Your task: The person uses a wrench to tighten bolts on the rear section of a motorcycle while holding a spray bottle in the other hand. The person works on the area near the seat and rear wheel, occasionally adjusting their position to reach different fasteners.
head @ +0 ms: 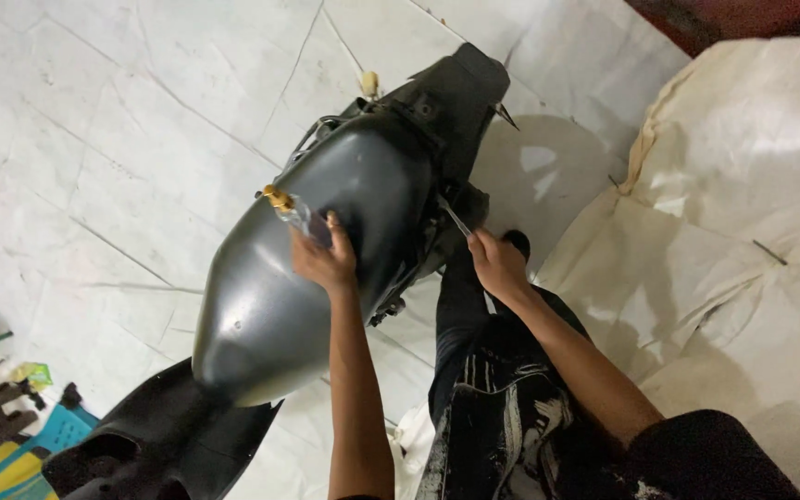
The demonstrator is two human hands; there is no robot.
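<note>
A: What's each of the hands doing?

B: The left hand (pixel 324 259) is wrapped around a small clear bottle with a yellow cap (pixel 287 207), pressed against the side of the matte grey scooter seat (pixel 326 241). The right hand (pixel 497 266) is closed on a thin metal tool (pixel 453 217), probably a screwdriver; its tip goes in at the seat's right edge, where the dark scooter bodywork (pixel 446 102) meets it.

A: And where does the seat sit?

B: It lies across the middle of the view, over a white tiled floor (pixel 94 139), with a black body panel (pixel 159 444) at its near end. A pale sheet (pixel 733 231) covers something on the right.

A: What could go wrong?

B: I'd judge the tool the main risk. If its tip slips out of the gap, it could scratch the seat cover or jab the knee in black trousers (pixel 493 407) just below. The bottle is gripped one-handed against a curved, smooth surface, so it might tip and spill on the seat or the tiles.
</note>
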